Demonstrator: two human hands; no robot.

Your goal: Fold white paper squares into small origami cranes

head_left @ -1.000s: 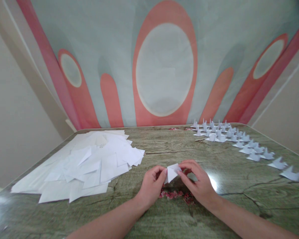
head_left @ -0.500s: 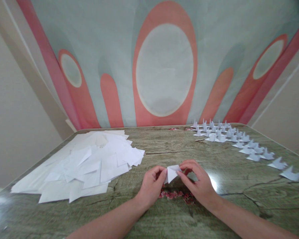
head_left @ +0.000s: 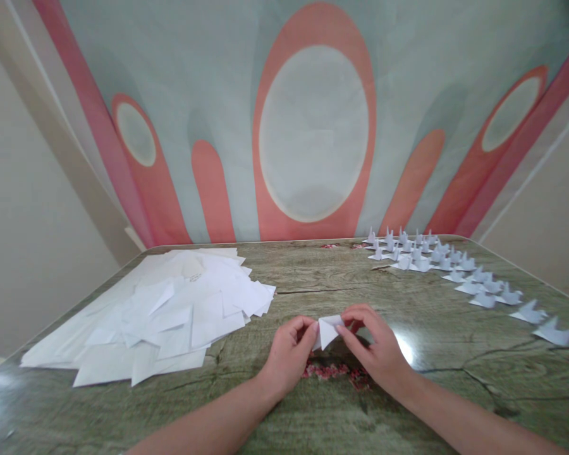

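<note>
A small piece of folded white paper (head_left: 329, 330) is held between my two hands, just above the near middle of the table. My left hand (head_left: 288, 351) pinches its left edge between thumb and fingers. On the other side, my right hand (head_left: 374, 347) grips the upper right corner with thumb and forefinger. A triangular flap faces me, its tip pointing down. The back of the folded paper is hidden from view.
A spread heap of loose white paper sheets (head_left: 171, 316) covers the left of the wood-patterned table (head_left: 303, 272). Several folded white paper birds (head_left: 483, 298) stand in rows along the right side. A backdrop with coral arches (head_left: 313, 230) rises behind the far edge.
Almost nothing differs. My right thumb and fingers have shifted very slightly left along the folded paper; both hands keep their hold.
</note>
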